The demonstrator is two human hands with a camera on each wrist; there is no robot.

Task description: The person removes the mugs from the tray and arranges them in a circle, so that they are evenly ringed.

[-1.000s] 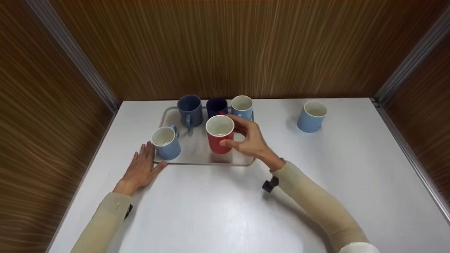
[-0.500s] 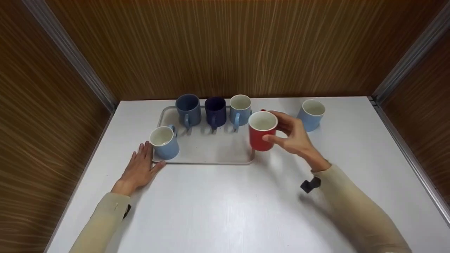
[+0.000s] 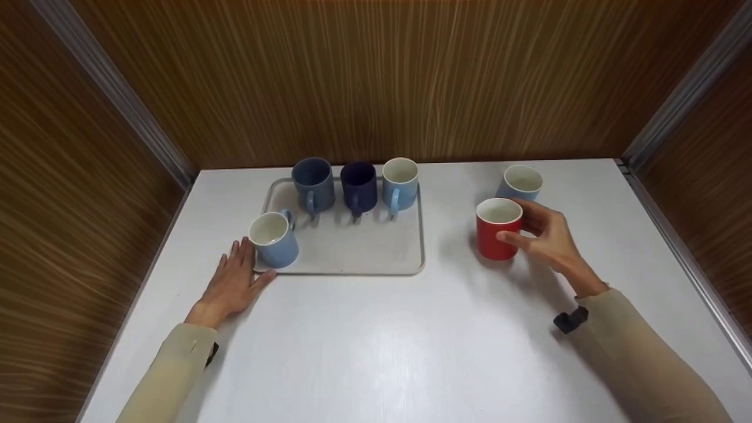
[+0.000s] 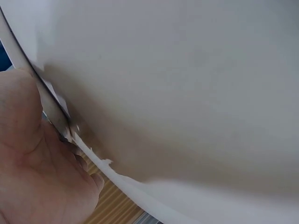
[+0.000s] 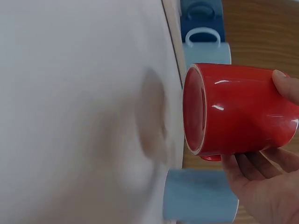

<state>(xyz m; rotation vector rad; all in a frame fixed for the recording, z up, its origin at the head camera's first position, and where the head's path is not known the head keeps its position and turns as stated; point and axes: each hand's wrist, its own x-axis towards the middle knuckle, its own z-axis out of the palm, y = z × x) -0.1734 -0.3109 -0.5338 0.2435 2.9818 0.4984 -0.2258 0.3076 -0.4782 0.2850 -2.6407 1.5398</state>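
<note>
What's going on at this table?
A person's right hand holds a red mug off the table, right of the tray and in front of a light blue mug. Their left hand lies at the tray's near-left corner. The tray holds a slate-blue mug, a navy mug and two light blue mugs.

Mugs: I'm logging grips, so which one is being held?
The red mug, gripped by the right hand; it is the only red one among them.
</note>
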